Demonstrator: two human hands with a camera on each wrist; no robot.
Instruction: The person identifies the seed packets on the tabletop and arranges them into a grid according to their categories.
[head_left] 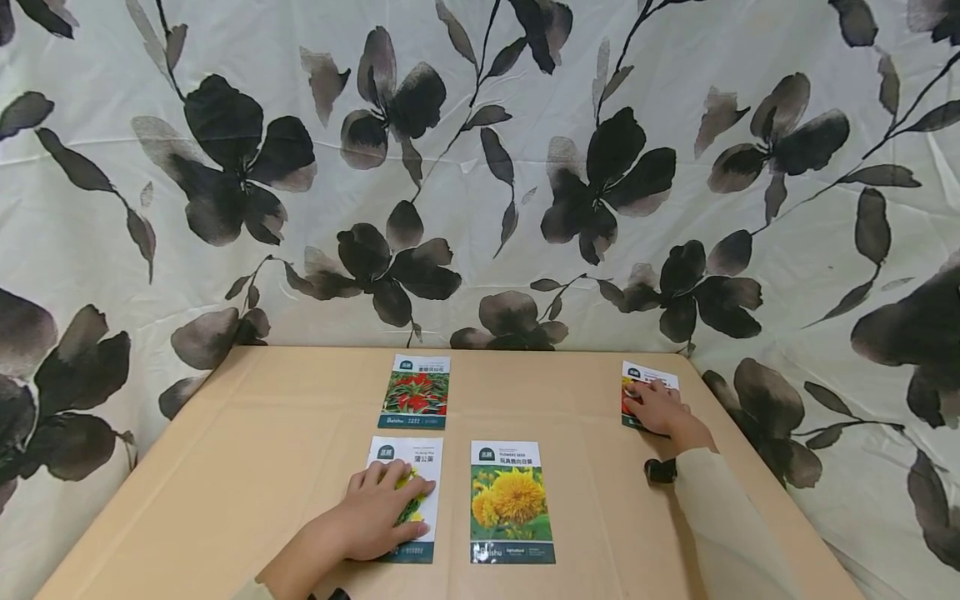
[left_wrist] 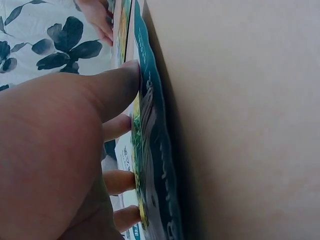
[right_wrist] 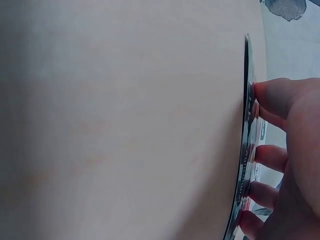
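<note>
My left hand rests spread on a seed packet with a white top, yellow flowers and a dark teal bottom band. In the left wrist view the thumb and fingertips press its printed face, and its lower edge curls a little. At the table's far right, my right hand lies on another seed packet with a white top and red and yellow in its picture. The right wrist view shows thumb and fingertips touching the face of that packet. Both hands partly hide the pictures beneath them.
A packet with red flowers lies behind the left hand's packet. To the right of that hand is a packet with large yellow blooms. The light wooden table meets a white curtain with dark flowers at its back edge.
</note>
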